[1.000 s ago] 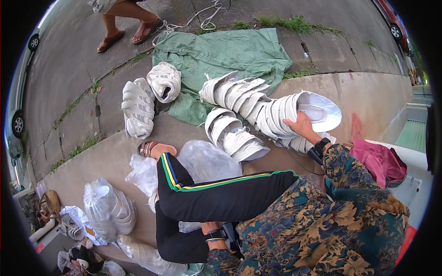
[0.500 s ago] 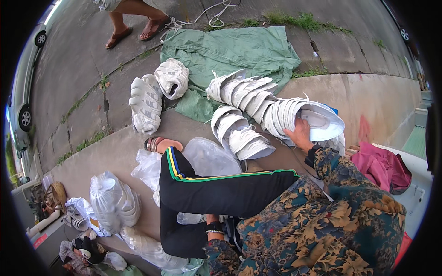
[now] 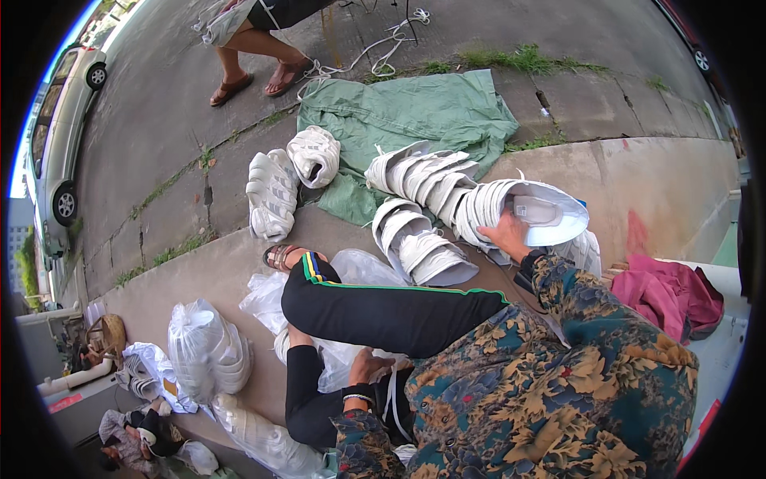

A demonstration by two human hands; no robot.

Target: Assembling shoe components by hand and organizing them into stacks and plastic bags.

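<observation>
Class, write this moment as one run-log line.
right hand: on stacked white shoes | left hand: touching clear plastic bag | green cloth: beneath shoes | black trouser leg: crossed

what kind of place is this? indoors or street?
Outdoors, likely a roadside pavement used as a sorting spot. A parked car stands on the asphalt, grass grows in the kerb cracks, and stacked white shoe soles lie on a green tarp on the concrete.

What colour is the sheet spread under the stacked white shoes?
Green: the crumpled sheet lies on the pavement beneath the shoe stacks, clearest in the head view.
</observation>
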